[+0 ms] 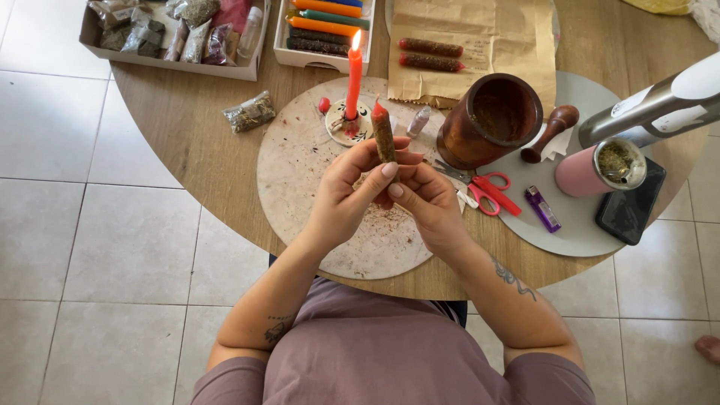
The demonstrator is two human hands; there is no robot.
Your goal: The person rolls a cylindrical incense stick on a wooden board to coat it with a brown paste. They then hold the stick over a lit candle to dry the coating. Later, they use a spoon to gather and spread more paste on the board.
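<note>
Both my hands hold one herb-coated candle [384,133] upright over a round speckled board [300,161]. Its tip is red and its body is covered in brown-green herb bits. My left hand [351,193] wraps the lower part from the left, thumb pressed on the front. My right hand [426,201] grips the base from the right. Just behind the held candle, a lit red candle [353,79] stands in a small white holder [349,127].
A wooden mortar [491,118] and pestle [550,131], red-handled scissors [484,187], a purple lighter [541,208], a pink jar of herbs [600,169] and a dark phone [630,206] lie right. Two coated candles [429,55] rest on brown paper. Boxes of herb bags [172,34] and coloured candles [324,26] sit behind.
</note>
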